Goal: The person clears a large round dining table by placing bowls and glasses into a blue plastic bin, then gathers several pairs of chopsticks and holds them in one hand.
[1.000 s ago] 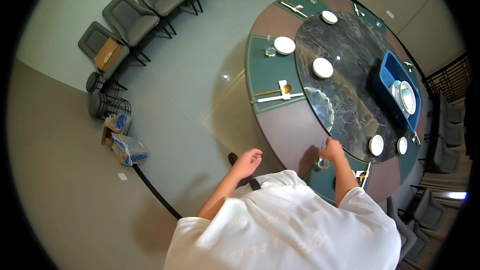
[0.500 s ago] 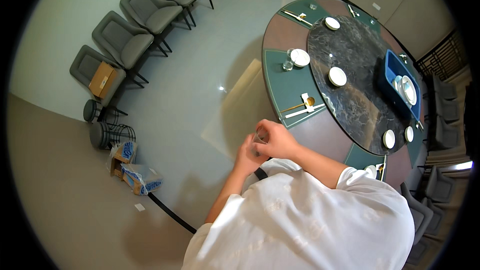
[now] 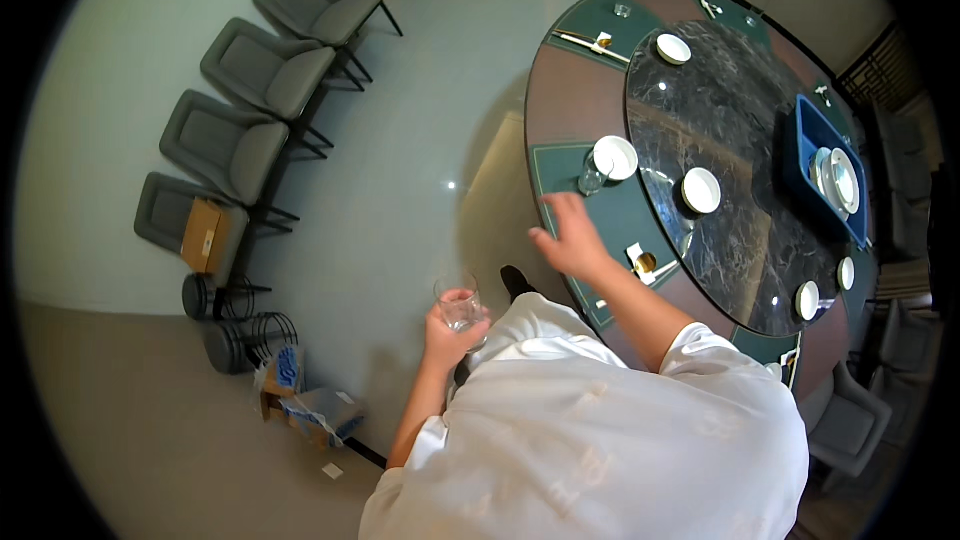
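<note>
My left hand [image 3: 450, 342] is wrapped round a clear drinking glass [image 3: 457, 302], held upright over the floor to the left of the table. My right hand [image 3: 573, 237] is empty, fingers apart, above the near left rim of the round table [image 3: 569, 108]. Beyond it, another clear glass [image 3: 591, 178] stands on a green placemat [image 3: 561, 162], right beside a stack of white dishes [image 3: 617, 156]. A gold spoon [image 3: 645, 262] and pale chopsticks [image 3: 661, 271] lie on the same mat, partly behind my right forearm.
A dark marble turntable [image 3: 720, 105] carries white dishes [image 3: 701, 190] and a blue tub [image 3: 800, 165] with stacked plates [image 3: 838, 180]. Grey chairs [image 3: 255, 155] line the left wall, one bearing a cardboard box [image 3: 203, 236]. Opened packaging [image 3: 318, 410] lies on the floor by black stools [image 3: 228, 346].
My hands have parted. The left has moved left and down with the glass; the right has let go and reached up and right over the table. The view has shifted.
</note>
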`<action>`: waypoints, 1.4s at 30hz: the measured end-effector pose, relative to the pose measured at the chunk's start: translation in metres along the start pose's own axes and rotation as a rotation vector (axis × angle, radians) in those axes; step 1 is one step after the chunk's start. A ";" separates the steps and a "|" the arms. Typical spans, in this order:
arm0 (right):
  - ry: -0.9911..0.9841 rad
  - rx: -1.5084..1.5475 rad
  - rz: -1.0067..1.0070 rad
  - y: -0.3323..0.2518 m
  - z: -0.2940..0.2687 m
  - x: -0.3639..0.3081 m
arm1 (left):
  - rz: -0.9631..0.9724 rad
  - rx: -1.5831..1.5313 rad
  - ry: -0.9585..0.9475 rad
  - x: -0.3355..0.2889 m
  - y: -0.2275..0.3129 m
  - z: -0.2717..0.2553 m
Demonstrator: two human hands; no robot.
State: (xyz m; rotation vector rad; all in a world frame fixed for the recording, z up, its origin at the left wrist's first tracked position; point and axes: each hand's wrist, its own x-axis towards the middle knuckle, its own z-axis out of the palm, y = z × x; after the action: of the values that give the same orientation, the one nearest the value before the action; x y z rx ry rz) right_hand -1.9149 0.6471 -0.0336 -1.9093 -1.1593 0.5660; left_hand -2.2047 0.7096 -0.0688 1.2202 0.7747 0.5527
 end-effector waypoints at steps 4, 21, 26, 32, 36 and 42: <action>0.151 -0.333 0.230 0.049 -0.045 0.054 | -0.035 -0.068 -0.110 0.067 0.038 -0.011; 0.148 -0.567 0.398 0.135 -0.016 0.116 | -0.213 -0.261 -0.566 0.276 0.053 0.036; 0.075 -0.512 0.487 0.151 -0.018 0.135 | -0.248 -0.412 -0.674 0.312 0.058 0.028; 0.127 -0.449 0.623 0.139 -0.022 0.169 | -0.318 -0.522 -0.803 0.393 0.075 -0.010; 0.082 -0.499 0.721 0.131 -0.011 0.197 | -0.315 -0.481 -0.808 0.451 0.102 -0.043; 0.099 -0.332 0.551 0.054 -0.015 0.286 | -0.228 -0.219 -0.842 0.524 0.146 -0.081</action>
State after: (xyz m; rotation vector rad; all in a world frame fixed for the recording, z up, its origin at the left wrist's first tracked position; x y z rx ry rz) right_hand -1.7396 0.8791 -0.0596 -2.5364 -0.6834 0.5822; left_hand -1.9334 1.1875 -0.0588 1.0102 0.1213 -0.0860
